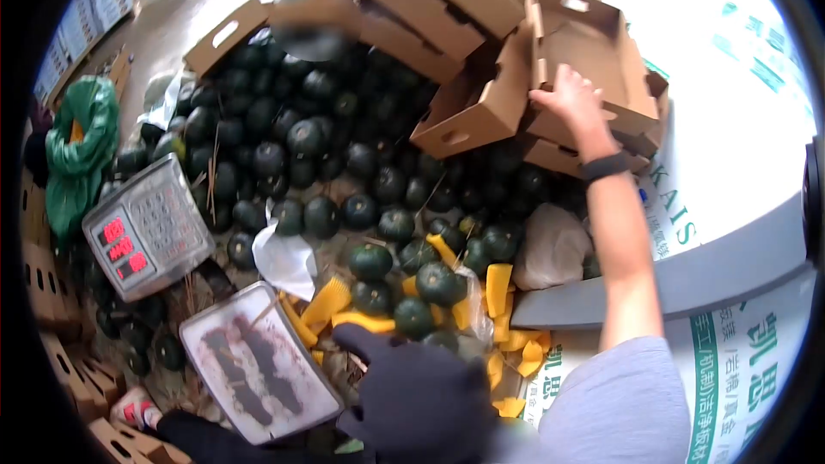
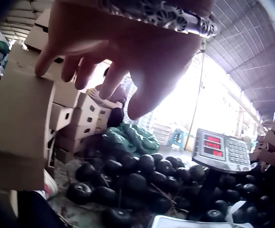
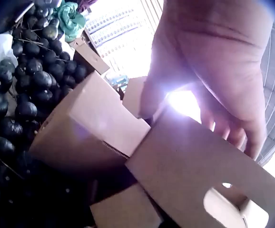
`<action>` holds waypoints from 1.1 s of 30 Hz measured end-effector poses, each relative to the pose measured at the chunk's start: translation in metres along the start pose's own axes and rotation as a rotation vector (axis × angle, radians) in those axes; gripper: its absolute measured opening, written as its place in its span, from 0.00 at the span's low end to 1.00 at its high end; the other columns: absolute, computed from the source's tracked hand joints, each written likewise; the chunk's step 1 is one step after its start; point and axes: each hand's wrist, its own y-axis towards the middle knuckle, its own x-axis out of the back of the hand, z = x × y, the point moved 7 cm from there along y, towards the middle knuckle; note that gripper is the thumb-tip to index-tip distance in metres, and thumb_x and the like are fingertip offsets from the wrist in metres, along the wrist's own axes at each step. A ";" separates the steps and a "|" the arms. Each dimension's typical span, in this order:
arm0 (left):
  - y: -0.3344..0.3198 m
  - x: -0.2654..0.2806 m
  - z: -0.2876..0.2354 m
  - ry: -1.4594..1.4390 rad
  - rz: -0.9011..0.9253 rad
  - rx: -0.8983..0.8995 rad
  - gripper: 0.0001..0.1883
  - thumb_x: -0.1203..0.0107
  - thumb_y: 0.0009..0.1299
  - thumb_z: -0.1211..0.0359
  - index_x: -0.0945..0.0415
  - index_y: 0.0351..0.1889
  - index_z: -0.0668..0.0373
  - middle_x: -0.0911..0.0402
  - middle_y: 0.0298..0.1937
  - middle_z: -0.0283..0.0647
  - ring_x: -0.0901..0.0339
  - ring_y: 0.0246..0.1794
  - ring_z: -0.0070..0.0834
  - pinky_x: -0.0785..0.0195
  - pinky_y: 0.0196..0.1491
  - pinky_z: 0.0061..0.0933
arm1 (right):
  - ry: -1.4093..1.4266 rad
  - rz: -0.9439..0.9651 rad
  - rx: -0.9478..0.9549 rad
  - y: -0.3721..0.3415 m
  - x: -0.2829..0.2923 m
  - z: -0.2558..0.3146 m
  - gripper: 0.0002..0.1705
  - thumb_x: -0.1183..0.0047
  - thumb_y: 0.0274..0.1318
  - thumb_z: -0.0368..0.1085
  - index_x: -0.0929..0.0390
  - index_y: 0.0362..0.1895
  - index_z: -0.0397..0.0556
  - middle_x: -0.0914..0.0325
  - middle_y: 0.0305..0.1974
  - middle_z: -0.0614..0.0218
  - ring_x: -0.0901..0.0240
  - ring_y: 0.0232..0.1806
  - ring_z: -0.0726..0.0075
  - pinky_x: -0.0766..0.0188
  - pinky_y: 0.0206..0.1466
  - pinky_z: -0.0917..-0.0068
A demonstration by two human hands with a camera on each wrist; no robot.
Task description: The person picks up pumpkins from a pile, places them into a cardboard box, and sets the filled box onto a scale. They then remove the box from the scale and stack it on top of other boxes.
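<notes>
The right hand (image 1: 574, 101) gripped a box (image 1: 593, 45) at two o'clock; left hand (image 2: 123, 50) spread loosely; wrap (image 1: 718, 142) at three o'clock read "KAIS".

left hand (image 2: 113, 52), one: fingers extended downward, slightly spread; patterned band (image 2: 166, 18) at wrist. brown cardboard panel (image 2: 18, 118), one: at left, upper edge beside the outermost fingertip; contact unclear. cardboard boxes (image 2: 83, 118), stacked, with dark slots, behind. person (image 2: 116, 93), one: beyond the fingers, partly hidden. green sack (image 2: 132, 137), crumpled. dark round squashes (image 2: 147, 164), many, heaped. digital scale (image 2: 223, 149), one: red display, digits illegible. white tray (image 2: 190, 222): bottom edge, cropped. blue stool (image 2: 177, 137), one.
</notes>
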 end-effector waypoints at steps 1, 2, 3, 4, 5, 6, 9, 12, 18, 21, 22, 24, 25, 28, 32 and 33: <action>0.006 0.003 -0.031 -0.030 -0.116 -0.093 0.19 0.43 0.72 0.56 0.19 0.45 0.65 0.19 0.38 0.51 0.21 0.42 0.43 0.27 0.50 0.42 | -0.002 0.133 0.079 0.008 -0.009 -0.005 0.33 0.36 0.45 0.62 0.18 0.44 0.48 0.17 0.44 0.53 0.22 0.50 0.47 0.32 0.59 0.46; 0.009 0.004 -0.059 -0.054 -0.226 -0.188 0.18 0.45 0.73 0.56 0.19 0.38 0.64 0.19 0.30 0.46 0.21 0.34 0.38 0.25 0.42 0.40 | -0.036 0.162 0.145 0.018 -0.019 -0.007 0.30 0.37 0.46 0.62 0.16 0.36 0.47 0.17 0.40 0.53 0.21 0.48 0.47 0.28 0.54 0.53; 0.007 -0.010 -0.065 -0.114 -0.097 -0.118 0.15 0.46 0.73 0.60 0.22 0.44 0.64 0.22 0.39 0.46 0.25 0.43 0.39 0.31 0.49 0.40 | -0.073 0.148 0.199 0.021 -0.017 -0.005 0.27 0.38 0.49 0.59 0.16 0.38 0.48 0.17 0.41 0.54 0.21 0.47 0.47 0.26 0.50 0.57; 0.005 -0.026 -0.067 -0.178 0.018 -0.040 0.14 0.47 0.73 0.64 0.25 0.50 0.63 0.25 0.49 0.47 0.29 0.51 0.40 0.37 0.56 0.39 | 0.196 -0.303 0.409 0.024 -0.024 -0.028 0.24 0.40 0.52 0.55 0.17 0.38 0.46 0.17 0.41 0.53 0.20 0.45 0.49 0.25 0.47 0.56; 0.002 -0.044 -0.069 -0.251 0.123 0.043 0.16 0.49 0.73 0.67 0.27 0.56 0.63 0.29 0.58 0.47 0.33 0.60 0.42 0.42 0.64 0.39 | 0.211 -0.235 0.320 0.021 -0.012 -0.019 0.21 0.40 0.54 0.51 0.18 0.39 0.45 0.17 0.40 0.53 0.21 0.45 0.49 0.26 0.47 0.56; 0.001 -0.061 -0.071 -0.328 0.226 0.124 0.20 0.50 0.72 0.71 0.30 0.62 0.63 0.32 0.67 0.48 0.37 0.69 0.43 0.48 0.71 0.38 | 0.217 -0.165 0.225 0.014 0.014 -0.015 0.18 0.41 0.56 0.47 0.18 0.40 0.44 0.17 0.39 0.53 0.21 0.44 0.49 0.26 0.46 0.56; 0.011 -0.059 -0.121 -0.399 0.174 -0.030 0.20 0.51 0.71 0.75 0.30 0.62 0.63 0.33 0.67 0.50 0.37 0.69 0.47 0.48 0.71 0.44 | 0.443 -0.480 0.532 -0.055 0.071 0.021 0.11 0.40 0.57 0.36 0.18 0.42 0.43 0.18 0.38 0.54 0.21 0.42 0.50 0.26 0.45 0.61; 0.040 -0.030 -0.182 -0.350 0.037 -0.199 0.23 0.49 0.69 0.77 0.31 0.63 0.64 0.36 0.70 0.50 0.39 0.71 0.47 0.48 0.71 0.43 | 0.419 -0.689 0.986 -0.144 0.101 0.099 0.11 0.37 0.49 0.28 0.17 0.40 0.43 0.18 0.38 0.58 0.22 0.41 0.51 0.25 0.47 0.60; 0.065 0.059 -0.285 -0.110 -0.241 -0.557 0.38 0.38 0.63 0.70 0.41 0.72 0.59 0.47 0.75 0.55 0.46 0.75 0.53 0.51 0.72 0.53 | 0.822 -0.383 1.826 -0.268 0.111 0.222 0.07 0.43 0.41 0.39 0.29 0.20 0.58 0.32 0.26 0.75 0.31 0.34 0.68 0.28 0.36 0.72; 0.047 0.083 -0.335 0.016 0.045 -0.835 0.52 0.25 0.45 0.67 0.40 0.71 0.56 0.44 0.74 0.55 0.47 0.75 0.54 0.59 0.74 0.63 | 0.848 -0.370 2.113 -0.314 0.117 0.252 0.05 0.41 0.33 0.40 0.20 0.14 0.56 0.30 0.18 0.82 0.30 0.36 0.73 0.34 0.41 0.74; 0.035 0.077 -0.351 0.088 0.308 -0.856 0.55 0.23 0.37 0.68 0.38 0.69 0.58 0.40 0.72 0.54 0.45 0.75 0.52 0.60 0.74 0.64 | 0.843 -0.409 2.233 -0.329 0.116 0.255 0.05 0.41 0.31 0.41 0.18 0.16 0.57 0.27 0.17 0.84 0.29 0.38 0.74 0.34 0.42 0.72; 0.013 0.039 -0.346 -0.100 0.672 -0.736 0.48 0.24 0.30 0.71 0.29 0.57 0.61 0.22 0.46 0.50 0.26 0.54 0.50 0.43 0.68 0.54 | 0.992 -0.462 2.177 -0.332 0.119 0.264 0.04 0.40 0.31 0.41 0.17 0.19 0.59 0.22 0.26 0.83 0.29 0.39 0.73 0.33 0.45 0.72; -0.007 0.011 -0.328 -0.193 0.773 -0.621 0.32 0.29 0.42 0.73 0.26 0.49 0.61 0.23 0.34 0.49 0.23 0.40 0.51 0.29 0.49 0.48 | 1.092 -0.485 2.085 -0.325 0.121 0.267 0.06 0.40 0.32 0.41 0.17 0.22 0.59 0.21 0.30 0.81 0.28 0.40 0.72 0.32 0.45 0.71; -0.062 -0.051 -0.297 -0.464 0.719 -0.447 0.11 0.41 0.55 0.73 0.29 0.35 0.61 0.28 0.30 0.49 0.26 0.30 0.54 0.33 0.31 0.48 | 1.303 -0.477 1.547 -0.266 0.094 0.270 0.06 0.40 0.44 0.33 0.18 0.30 0.57 0.22 0.36 0.74 0.25 0.45 0.65 0.27 0.48 0.67; -0.086 -0.100 -0.315 -0.466 0.685 -0.397 0.12 0.42 0.56 0.74 0.27 0.39 0.57 0.28 0.33 0.45 0.26 0.34 0.49 0.31 0.33 0.46 | 0.489 0.187 1.111 -0.217 -0.092 0.225 0.25 0.36 0.43 0.34 0.27 0.49 0.48 0.27 0.44 0.57 0.29 0.46 0.49 0.26 0.47 0.58; -0.091 -0.115 -0.323 -0.480 0.703 -0.422 0.13 0.42 0.56 0.74 0.26 0.40 0.56 0.28 0.34 0.44 0.26 0.35 0.48 0.31 0.34 0.45 | 0.368 0.236 1.045 -0.235 -0.134 0.199 0.28 0.35 0.40 0.36 0.29 0.49 0.46 0.30 0.43 0.53 0.30 0.46 0.46 0.27 0.46 0.54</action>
